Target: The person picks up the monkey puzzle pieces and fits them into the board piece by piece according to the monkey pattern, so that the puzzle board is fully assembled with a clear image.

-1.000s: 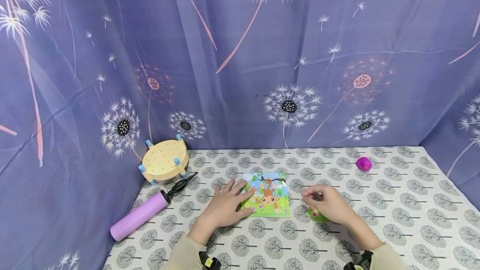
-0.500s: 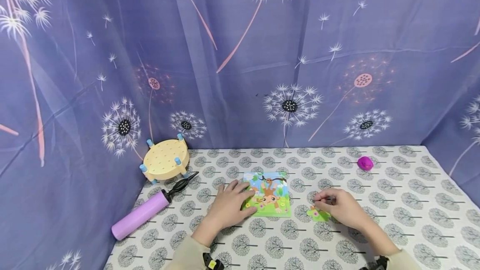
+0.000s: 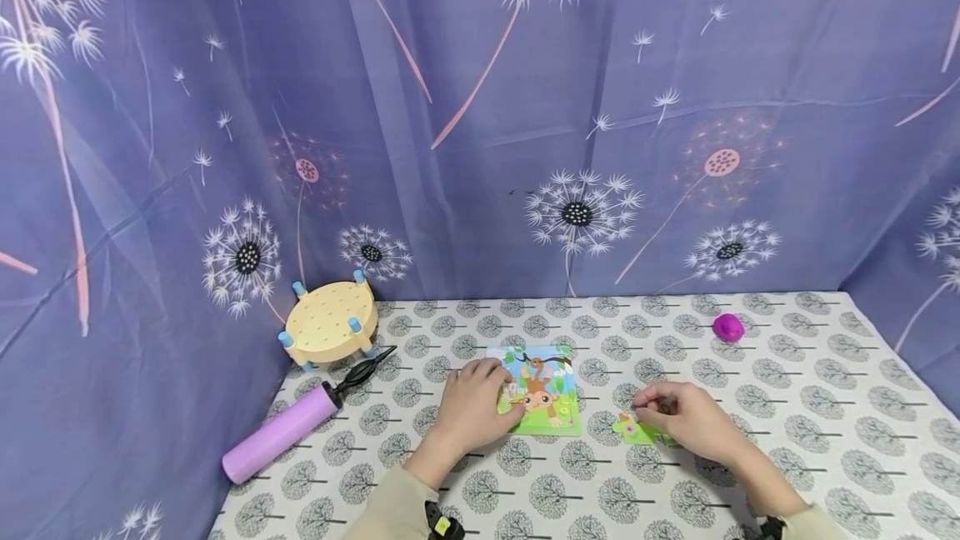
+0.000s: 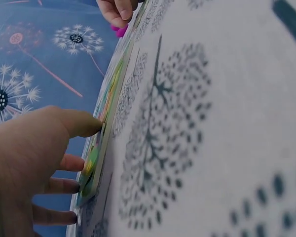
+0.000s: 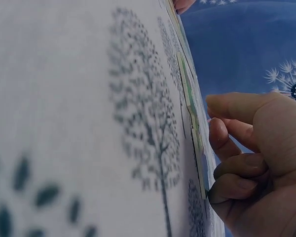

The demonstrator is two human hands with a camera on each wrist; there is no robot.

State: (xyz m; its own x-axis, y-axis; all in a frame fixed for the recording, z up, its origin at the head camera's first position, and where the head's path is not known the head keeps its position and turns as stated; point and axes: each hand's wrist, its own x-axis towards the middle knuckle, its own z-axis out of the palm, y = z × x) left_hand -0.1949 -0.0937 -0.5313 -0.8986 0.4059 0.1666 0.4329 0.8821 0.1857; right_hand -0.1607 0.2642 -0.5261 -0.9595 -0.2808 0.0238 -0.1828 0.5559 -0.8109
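A square monkey jigsaw puzzle point(image 3: 542, 407) lies flat on the cloth. Over its left side rests my left hand point(image 3: 475, 407), covering that part of the picture. In the left wrist view the thumb touches the near edge of the puzzle point(image 4: 110, 106) and the other fingers reach its left end. To the right, my right hand point(image 3: 686, 419) is just over several green puzzle pieces point(image 3: 633, 430), partly hiding them. Its fingers are loosely bent, with nothing visible between thumb and forefinger in the right wrist view, where the pieces point(image 5: 195, 131) lie flat beside the fingertips.
A purple hand pump point(image 3: 281, 433) with a black nozzle lies at the left. Behind it a yellow toy stool point(image 3: 330, 320) with blue leg tips leans against the curtain point(image 3: 465, 215). At the back right sits a small magenta object point(image 3: 728, 327).
My right hand has shifted right, uncovering more of the loose pieces. The left hand has drawn its fingers in and slid slightly right over the puzzle.
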